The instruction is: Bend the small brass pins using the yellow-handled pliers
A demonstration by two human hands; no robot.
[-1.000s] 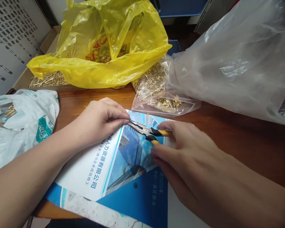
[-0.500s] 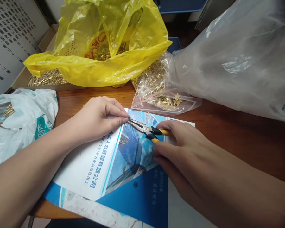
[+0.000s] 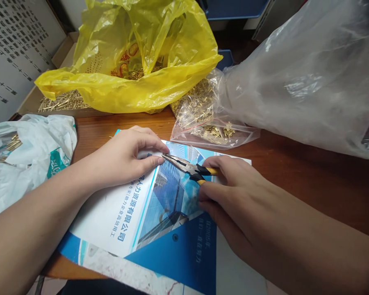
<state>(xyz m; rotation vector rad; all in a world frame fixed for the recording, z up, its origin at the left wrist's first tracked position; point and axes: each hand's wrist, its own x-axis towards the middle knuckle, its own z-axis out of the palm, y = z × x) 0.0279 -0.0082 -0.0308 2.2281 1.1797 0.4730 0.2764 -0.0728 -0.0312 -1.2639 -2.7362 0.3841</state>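
Observation:
My right hand [image 3: 233, 192] is closed round the yellow-and-black handles of needle-nose pliers [image 3: 187, 167]. The plier jaws point left, their tips meeting the fingertips of my left hand [image 3: 129, 157]. My left hand is pinched shut over a blue-and-white printed brochure [image 3: 147, 213]; what it pinches is too small to make out. Both hands rest above the brochure on a brown wooden table [image 3: 310, 176].
A yellow plastic bag [image 3: 132, 57] with small brass parts stands behind the hands. A clear zip bag of brass pins [image 3: 209, 119] lies right of it, beside a large clear plastic bag [image 3: 310, 78]. A white bag [image 3: 24, 155] with brass pieces lies at the left.
My left fingertips and the plier tips have shifted slightly left and closer together. The view moved a little; the bags stayed put.

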